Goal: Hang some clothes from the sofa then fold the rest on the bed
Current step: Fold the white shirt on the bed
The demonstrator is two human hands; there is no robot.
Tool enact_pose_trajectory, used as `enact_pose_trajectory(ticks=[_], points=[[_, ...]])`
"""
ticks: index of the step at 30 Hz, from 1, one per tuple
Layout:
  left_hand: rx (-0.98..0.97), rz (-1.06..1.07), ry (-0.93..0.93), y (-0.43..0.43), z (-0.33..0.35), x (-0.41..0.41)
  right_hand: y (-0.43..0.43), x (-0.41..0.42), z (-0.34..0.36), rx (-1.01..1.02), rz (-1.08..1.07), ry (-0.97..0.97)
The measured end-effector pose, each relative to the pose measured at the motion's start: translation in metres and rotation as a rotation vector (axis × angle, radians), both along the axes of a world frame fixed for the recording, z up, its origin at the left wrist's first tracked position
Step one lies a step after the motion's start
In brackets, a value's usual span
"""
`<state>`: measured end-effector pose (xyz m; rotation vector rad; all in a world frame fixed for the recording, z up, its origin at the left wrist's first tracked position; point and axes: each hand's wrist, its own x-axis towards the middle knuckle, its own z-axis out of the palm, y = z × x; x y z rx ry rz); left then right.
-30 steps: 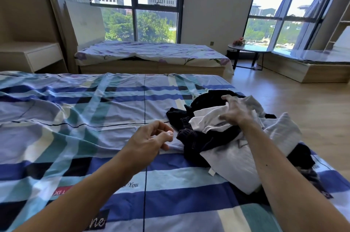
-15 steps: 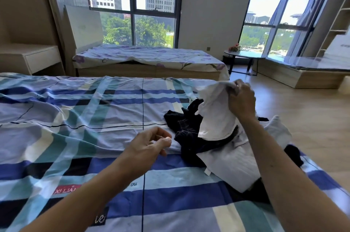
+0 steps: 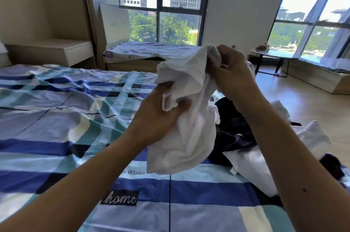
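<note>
White garment (image 3: pixel 187 118) bunched, held above bed (image 3: pixel 56 118). Left hand (image 3: pixel 161 116) fingers curled on a fold; right hand (image 3: pixel 230 78) pinches top edge. Looks light, limp; best gripped at hems or shoulders.

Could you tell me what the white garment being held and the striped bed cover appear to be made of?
White garment: soft matte fabric, probably cotton knit; it bunches limply in both hands. Striped bed cover: thin woven cloth, likely cotton or a blend, matte, with fine creases and printed lettering.
</note>
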<state>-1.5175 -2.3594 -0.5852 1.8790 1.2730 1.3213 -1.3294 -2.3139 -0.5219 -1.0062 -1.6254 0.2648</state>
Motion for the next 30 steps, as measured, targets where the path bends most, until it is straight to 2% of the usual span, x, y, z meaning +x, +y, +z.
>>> enact_pose_trajectory(ticks=[4,7,11,17,22,26,30], points=[[-0.127,0.142,-0.179,0.001,0.004,-0.021,0.005,-0.017,-0.022,-0.141,0.145,-0.003],[-0.1,0.201,-0.155,0.004,0.008,-0.042,0.007,-0.008,-0.04,-0.279,0.236,0.004],[-0.014,0.152,-0.155,0.009,0.016,-0.057,0.005,-0.002,-0.059,-0.459,0.26,-0.019],[0.064,0.122,-0.102,0.017,0.019,-0.07,-0.004,0.002,-0.062,-0.447,0.317,0.016],[0.131,0.046,-0.034,0.018,0.025,-0.072,-0.007,0.012,-0.073,-0.535,0.464,0.065],[0.115,-0.017,-0.004,0.018,0.022,-0.075,-0.01,0.012,-0.094,-0.825,0.628,0.158],[0.127,-0.009,0.02,0.019,0.019,-0.079,-0.011,0.005,-0.11,-1.055,0.7,0.021]])
